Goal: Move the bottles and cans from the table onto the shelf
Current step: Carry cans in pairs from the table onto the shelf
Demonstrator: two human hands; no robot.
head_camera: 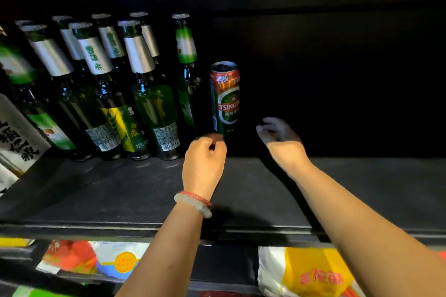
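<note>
— On the dark shelf (135, 190), where does the Tsingtao can (225, 97) stand?

— Upright, just beside the nearest green beer bottle (187, 75), at about three o'clock from it, closing the row of green beer bottles (101, 84). At three o'clock of the can the shelf looks dark and bare.

— And the hands?

— The left hand (204, 164), wearing a bead bracelet (193, 204), sits at six o'clock of the can, fingers curled near its base. Whether they touch it I cannot tell; they seem to hold nothing. The right hand (281, 138) hangs at four o'clock from the can, fingers loose and spread, grasping nothing.

— So the step?

— Letting the can settle, I judge. Done well, both hands leave straight back toward the shelf edge, low, without brushing the can sideways into the bottle.

— Risk?

— A tall, narrow can tips easily if a knuckle catches it. Snack packets (311, 272) lie on the tier below.
</note>
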